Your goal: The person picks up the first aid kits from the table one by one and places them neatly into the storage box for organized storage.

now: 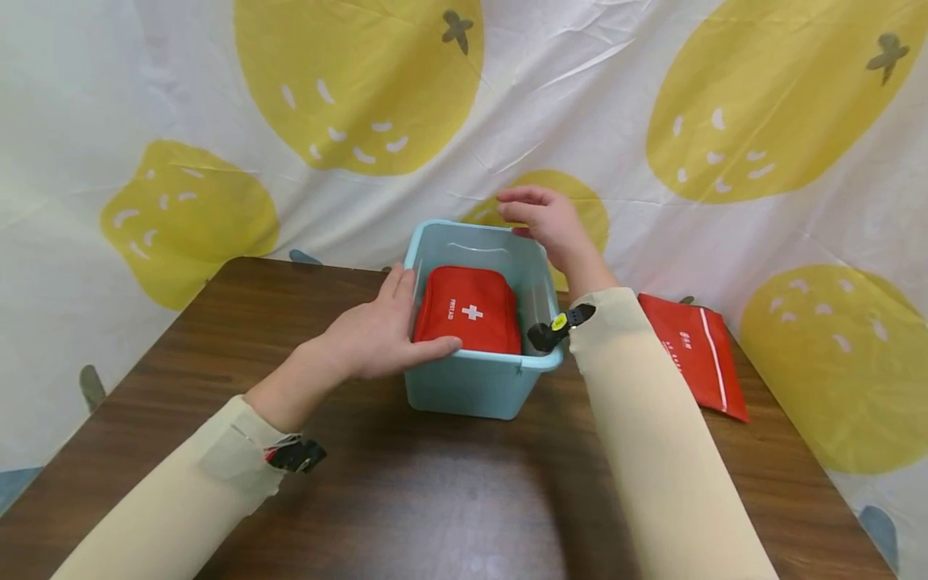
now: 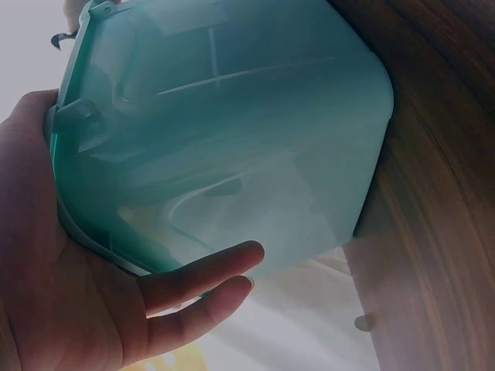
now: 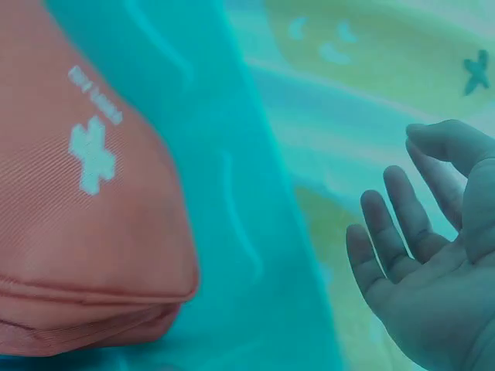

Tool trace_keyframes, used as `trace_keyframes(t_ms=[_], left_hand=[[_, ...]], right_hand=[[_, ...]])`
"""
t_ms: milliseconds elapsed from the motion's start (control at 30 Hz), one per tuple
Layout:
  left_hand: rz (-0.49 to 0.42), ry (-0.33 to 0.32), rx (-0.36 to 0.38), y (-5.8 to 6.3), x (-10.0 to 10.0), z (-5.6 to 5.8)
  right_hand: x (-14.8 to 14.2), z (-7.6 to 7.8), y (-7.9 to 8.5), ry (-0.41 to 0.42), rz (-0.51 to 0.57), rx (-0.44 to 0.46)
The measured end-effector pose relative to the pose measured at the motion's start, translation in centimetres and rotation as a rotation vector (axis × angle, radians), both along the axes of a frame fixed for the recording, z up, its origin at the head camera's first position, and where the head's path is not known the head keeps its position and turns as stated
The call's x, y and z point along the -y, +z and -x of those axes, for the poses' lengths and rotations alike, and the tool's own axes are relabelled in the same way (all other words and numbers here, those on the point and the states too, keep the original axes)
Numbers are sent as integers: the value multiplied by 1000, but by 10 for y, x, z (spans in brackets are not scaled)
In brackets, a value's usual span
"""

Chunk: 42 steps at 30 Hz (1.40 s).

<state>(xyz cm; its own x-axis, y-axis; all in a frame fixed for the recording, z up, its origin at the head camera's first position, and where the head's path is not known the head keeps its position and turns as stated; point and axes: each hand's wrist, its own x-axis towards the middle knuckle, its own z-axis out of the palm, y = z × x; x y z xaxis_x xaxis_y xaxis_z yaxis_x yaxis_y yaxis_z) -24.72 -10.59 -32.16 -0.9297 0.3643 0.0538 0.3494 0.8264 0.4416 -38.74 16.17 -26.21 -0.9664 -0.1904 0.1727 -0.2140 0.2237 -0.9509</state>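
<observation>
A red first aid bag with a white cross lies inside a light blue plastic bin. At the bin's near left corner, my left hand touches the rim. Its thumb lies across the front rim, while the fingers stretch along the outer left side. The left wrist view shows this hand against the bin's outer wall, fingers fairly straight. Above the far right rim, my right hand holds nothing, its fingers loosely bent. The bag sits apart from that hand in the right wrist view.
A flat red pouch with a white stripe lies on the brown wooden table, right of the bin and partly behind my right sleeve. A white cloth with yellow fruit prints hangs behind the table.
</observation>
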Motion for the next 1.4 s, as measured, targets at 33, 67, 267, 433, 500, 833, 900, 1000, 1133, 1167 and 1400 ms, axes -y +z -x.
trace_keyframes(t_ms=[33, 67, 267, 433, 500, 833, 900, 1000, 1133, 1167, 1400], left_hand=[[-1, 1, 1, 0, 0, 0], [-4, 2, 3, 0, 1, 0], [1, 11, -4, 1, 1, 1], [9, 4, -4, 1, 1, 3], [11, 0, -4, 1, 1, 4], [21, 4, -13, 0, 1, 3], [23, -2, -9, 1, 1, 3], [20, -8, -10, 3, 1, 4], [19, -10, -11, 3, 1, 5], [18, -10, -9, 3, 2, 5], [25, -3, 1, 4, 1, 5]], right_hand=[[-1, -1, 4, 4, 21, -7], [-2, -3, 9, 7, 38, -14], [-23, -13, 32, 22, 118, -63], [-61, -23, 30, 27, 189, -88], [-79, -28, 24, 19, 202, -86], [-177, -54, -35, -138, -213, 5], [-198, -59, -50, -166, -329, 30], [-225, -65, -68, -195, -551, 44], [-253, -67, -82, -161, -818, 131], [-259, -67, -86, -143, -872, 168], [-282, -70, -101, -64, -1043, 387]])
